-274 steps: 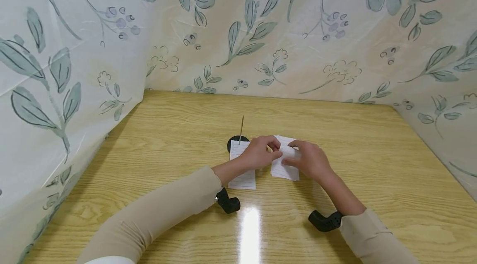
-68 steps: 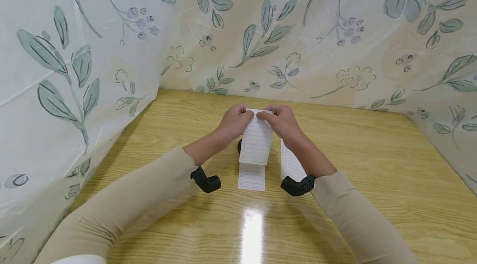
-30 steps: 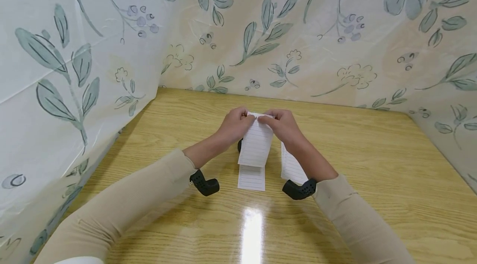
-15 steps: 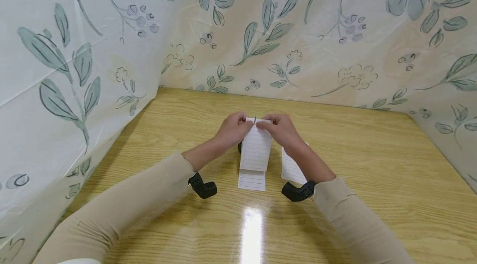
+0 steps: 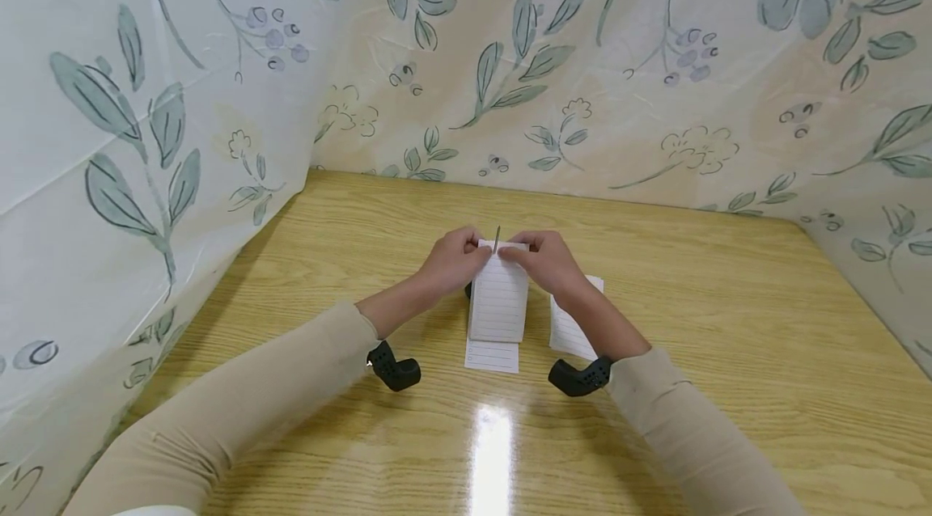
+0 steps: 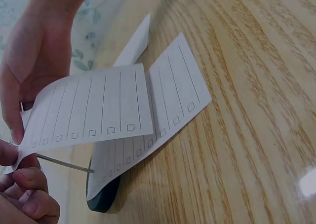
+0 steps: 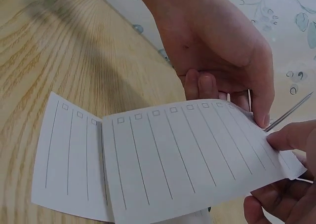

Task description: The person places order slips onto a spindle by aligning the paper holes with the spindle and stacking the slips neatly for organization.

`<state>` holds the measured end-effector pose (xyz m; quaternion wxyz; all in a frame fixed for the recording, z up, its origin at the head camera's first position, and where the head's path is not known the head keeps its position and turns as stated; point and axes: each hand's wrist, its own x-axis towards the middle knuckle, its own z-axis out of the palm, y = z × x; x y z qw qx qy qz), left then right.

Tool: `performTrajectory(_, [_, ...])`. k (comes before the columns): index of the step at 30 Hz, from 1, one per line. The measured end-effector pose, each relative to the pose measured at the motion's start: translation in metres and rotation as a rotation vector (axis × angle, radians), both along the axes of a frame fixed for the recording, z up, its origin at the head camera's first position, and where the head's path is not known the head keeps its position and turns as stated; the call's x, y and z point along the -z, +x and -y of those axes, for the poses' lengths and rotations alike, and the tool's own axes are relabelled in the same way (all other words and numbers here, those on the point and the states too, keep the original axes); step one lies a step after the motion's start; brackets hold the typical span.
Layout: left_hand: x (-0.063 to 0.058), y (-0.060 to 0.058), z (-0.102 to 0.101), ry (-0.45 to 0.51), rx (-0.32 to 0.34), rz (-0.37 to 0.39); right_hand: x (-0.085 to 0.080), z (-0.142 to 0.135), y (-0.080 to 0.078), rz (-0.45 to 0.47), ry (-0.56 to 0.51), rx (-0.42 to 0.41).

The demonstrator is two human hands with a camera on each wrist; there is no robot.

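Both hands pinch the top edge of a white lined paper slip (image 5: 498,302), the left hand (image 5: 450,264) at its left corner, the right hand (image 5: 548,264) at its right. Between the thumbs, the metal spike (image 5: 497,236) of a paper spike pokes up through the slip. The left wrist view shows the slip partway up the shaft (image 6: 69,164), sloping above another lined slip (image 6: 183,81). That lower slip lies over the black round base (image 6: 104,199). Small checkboxes run along one side of each slip. The held slip covers most of the base in the head view.
Right of the spike, a small pile of lined slips (image 5: 571,330) lies on the wood-grain table (image 5: 692,298), partly under the right forearm. A leaf-patterned sheet (image 5: 510,95) hangs behind and at the sides. Black devices (image 5: 393,369) sit on both wrists.
Earlier the hands were at the right-hand pile, then brought a slip over the spike. Over the last second the slip has moved down, and more of the spike shows above it.
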<state>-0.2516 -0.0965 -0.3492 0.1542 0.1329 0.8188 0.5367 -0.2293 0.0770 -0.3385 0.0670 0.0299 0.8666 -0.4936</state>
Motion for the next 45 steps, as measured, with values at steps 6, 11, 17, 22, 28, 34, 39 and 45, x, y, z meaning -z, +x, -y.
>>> performTrajectory(6, [0.006,-0.001,0.000,-0.025,0.006,-0.014,0.004,-0.002,-0.001,0.004,0.022,-0.018])
performTrajectory(11, [0.010,-0.001,0.001,-0.044,0.028,-0.023,0.009,-0.003,-0.001,-0.004,0.044,-0.039])
performTrajectory(17, [0.014,-0.003,0.003,-0.072,0.069,-0.051,0.013,-0.005,-0.001,-0.023,0.087,-0.059])
performTrajectory(22, [0.018,-0.006,0.005,-0.103,0.081,-0.090,0.015,-0.006,0.000,-0.025,0.112,-0.074])
performTrajectory(28, [0.020,-0.007,0.007,-0.116,0.073,-0.087,0.017,-0.007,0.001,-0.024,0.141,-0.069])
performTrajectory(34, [0.023,-0.006,0.010,-0.139,0.088,-0.094,0.023,-0.008,0.000,-0.034,0.156,-0.074])
performTrajectory(39, [0.024,-0.006,0.012,-0.162,0.098,-0.105,0.028,-0.007,0.001,-0.054,0.175,-0.089])
performTrajectory(45, [0.025,-0.006,0.014,-0.176,0.094,-0.097,0.029,-0.004,0.003,-0.034,0.199,-0.078])
